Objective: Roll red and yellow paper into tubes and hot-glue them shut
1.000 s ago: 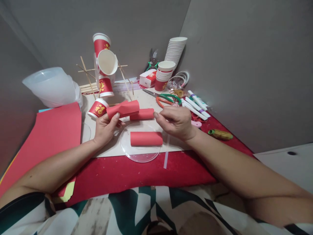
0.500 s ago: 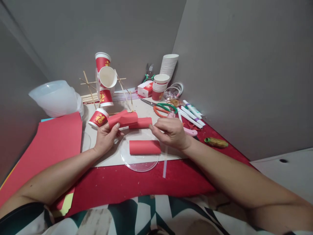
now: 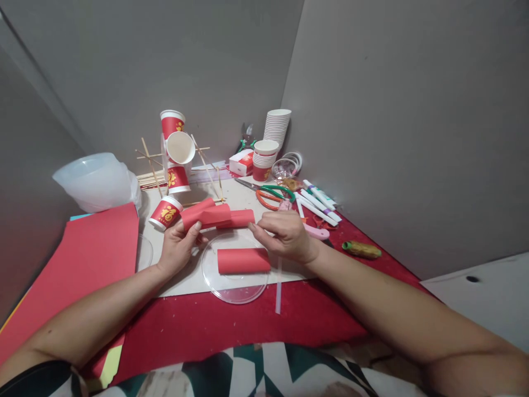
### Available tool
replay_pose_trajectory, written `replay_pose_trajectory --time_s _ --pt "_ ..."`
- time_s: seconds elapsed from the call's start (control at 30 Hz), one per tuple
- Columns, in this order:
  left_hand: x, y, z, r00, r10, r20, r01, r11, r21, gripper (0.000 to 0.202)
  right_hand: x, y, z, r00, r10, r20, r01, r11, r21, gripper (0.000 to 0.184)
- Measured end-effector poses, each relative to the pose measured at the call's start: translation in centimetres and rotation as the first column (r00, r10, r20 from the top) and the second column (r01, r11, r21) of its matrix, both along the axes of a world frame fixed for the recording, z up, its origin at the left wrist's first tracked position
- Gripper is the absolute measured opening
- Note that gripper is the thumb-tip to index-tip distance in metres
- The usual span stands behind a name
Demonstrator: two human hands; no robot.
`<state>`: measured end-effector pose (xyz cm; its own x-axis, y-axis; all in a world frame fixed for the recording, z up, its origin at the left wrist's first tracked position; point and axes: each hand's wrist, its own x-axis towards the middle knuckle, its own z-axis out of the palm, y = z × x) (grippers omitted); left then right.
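Note:
My left hand (image 3: 182, 242) is closed around folded or rolled red paper pieces (image 3: 212, 214), thumb on top. At the right end of that paper, my right hand (image 3: 285, 234) is closed in a pinch, its fingertips against the edge; whatever sits inside its curled fingers is hidden. Below both hands, a separate red paper roll (image 3: 243, 261) lies across a clear round plastic lid (image 3: 231, 296). Just behind my left hand, a red-and-white paper cup (image 3: 166, 213) leans tilted.
Beyond stand joined paper cups (image 3: 177, 176) with wooden sticks around them. Scissors (image 3: 268, 193), white markers (image 3: 318, 207) and cup stacks (image 3: 264, 151) sit at the back right. Red sheets (image 3: 95, 248) and a translucent plastic container (image 3: 95, 179) occupy the left. A gold roll (image 3: 361, 250) lies right.
The whole scene sits slightly lower in view as the head has tilted up. Both hands keep nearly the same hold on the red paper.

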<state>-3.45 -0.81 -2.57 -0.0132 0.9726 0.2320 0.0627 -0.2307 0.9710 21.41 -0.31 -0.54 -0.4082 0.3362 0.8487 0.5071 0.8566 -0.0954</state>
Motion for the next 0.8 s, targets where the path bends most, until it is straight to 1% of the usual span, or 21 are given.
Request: replay_pose_trajectory --time_s 0.27,0.57,0.7,0.8 --pt "0.04 -0.02 0.19 1.0 -0.002 0.005 0.002 1.0 -0.007 0.028 -0.04 0.23 -0.21 1.0 0.01 0.005 -0.01 1.0 -0.004 0.035" --pt "0.03 0.11 -0.13 1.0 -0.009 0.008 0.009 1.0 -0.008 0.028 0.08 0.38 -0.36 1.0 -0.017 0.018 0.017 0.999 -0.029 0.037" --pt "0.1 0.07 0.04 1.0 -0.013 0.007 0.013 1.0 -0.004 0.027 0.04 0.55 -0.59 1.0 0.006 -0.009 -0.006 1.0 -0.008 0.036" --pt "0.07 0.13 -0.04 1.0 -0.015 0.006 0.015 1.0 -0.001 0.028 -0.02 0.65 -0.75 0.999 0.031 -0.016 -0.032 0.999 -0.029 0.035"
